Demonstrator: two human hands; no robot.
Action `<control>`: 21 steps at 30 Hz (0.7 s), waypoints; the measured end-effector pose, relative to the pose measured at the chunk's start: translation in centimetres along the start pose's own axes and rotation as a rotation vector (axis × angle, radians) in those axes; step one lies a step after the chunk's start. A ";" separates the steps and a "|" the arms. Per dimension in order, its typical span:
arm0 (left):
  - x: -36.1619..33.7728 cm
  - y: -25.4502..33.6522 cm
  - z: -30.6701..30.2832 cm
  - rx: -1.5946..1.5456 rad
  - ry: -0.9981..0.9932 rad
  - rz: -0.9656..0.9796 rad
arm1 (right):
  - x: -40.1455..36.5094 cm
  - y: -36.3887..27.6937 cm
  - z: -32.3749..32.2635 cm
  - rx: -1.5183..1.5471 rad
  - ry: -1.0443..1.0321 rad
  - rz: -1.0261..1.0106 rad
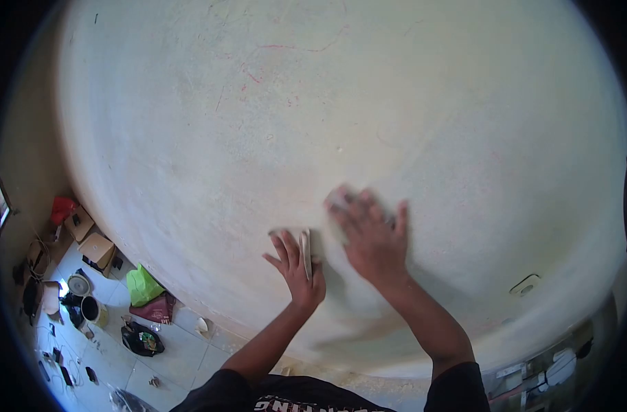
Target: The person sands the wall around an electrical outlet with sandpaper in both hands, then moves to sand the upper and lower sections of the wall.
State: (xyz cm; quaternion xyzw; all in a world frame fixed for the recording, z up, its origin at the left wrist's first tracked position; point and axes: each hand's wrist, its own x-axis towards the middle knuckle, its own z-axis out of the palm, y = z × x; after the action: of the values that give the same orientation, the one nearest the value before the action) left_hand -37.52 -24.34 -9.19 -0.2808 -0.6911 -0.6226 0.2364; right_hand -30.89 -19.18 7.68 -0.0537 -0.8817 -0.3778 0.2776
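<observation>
A large pale wall with red scribbles and scuffs fills most of the view. My left hand rests against it, fingers spread, a folded pale sheet clamped edge-on between them. Higher and to the right, my right hand lies flat on the wall with fingers stretched out and thumb apart. Motion blurs its fingertips, and a pale greyish patch shows around them; whether a thing is pressed beneath, I cannot tell.
An oval wall fitting sits at the lower right. On the tiled floor at left are cardboard boxes, a bucket, a green bag, a black bag and cables. White items stand at the bottom right.
</observation>
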 end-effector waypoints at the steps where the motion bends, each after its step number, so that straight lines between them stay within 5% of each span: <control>1: 1.6 0.5 -0.4 0.012 0.021 0.003 | 0.6 0.6 -0.6 0.003 0.049 0.055; 4: 4.1 1.5 -2.0 -0.086 -0.004 -0.068 | -0.4 1.7 -0.6 0.010 0.145 0.210; 8: -1.0 -0.2 -1.1 0.058 -0.176 -0.030 | -5.3 -1.7 4.1 -0.157 0.108 0.026; 11: -1.3 -0.5 -0.1 0.094 -0.130 0.054 | -1.9 -1.2 2.3 -0.084 0.076 -0.003; 16: 4.7 1.3 -2.1 -0.025 -0.025 0.020 | -2.2 1.1 0.8 0.034 0.136 0.252; 21: 0.0 -0.4 -0.7 0.010 -0.079 0.074 | -6.3 -2.6 5.0 -0.090 0.048 0.098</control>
State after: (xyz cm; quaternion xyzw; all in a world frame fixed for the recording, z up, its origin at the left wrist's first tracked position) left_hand -37.78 -25.04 -9.45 -0.3295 -0.6921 -0.5984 0.2333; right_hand -28.65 -16.83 -0.15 -0.1000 -0.8533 -0.4041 0.3140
